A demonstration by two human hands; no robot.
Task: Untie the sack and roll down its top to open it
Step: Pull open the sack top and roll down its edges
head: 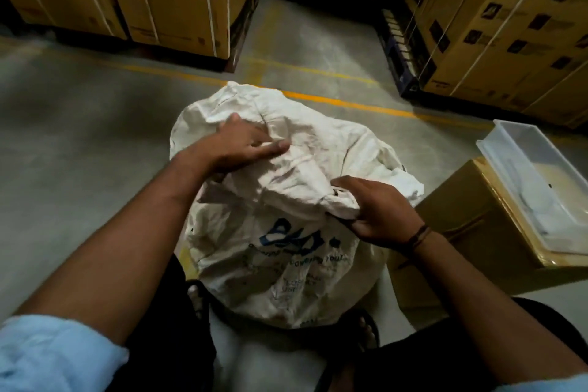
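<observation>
Two hands on one sack (286, 267), left hand (237, 145) gripping top, right hand (380, 210) pinching fold

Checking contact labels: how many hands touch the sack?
2. The left hand touches the sack on top, at the far side; the right hand grips a bunched fold nearer the person.

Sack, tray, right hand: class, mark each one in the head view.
sack (286, 251): head view, printed front.
tray (498, 172): head view, left rim.
right hand (381, 210): head view, back of hand.
</observation>
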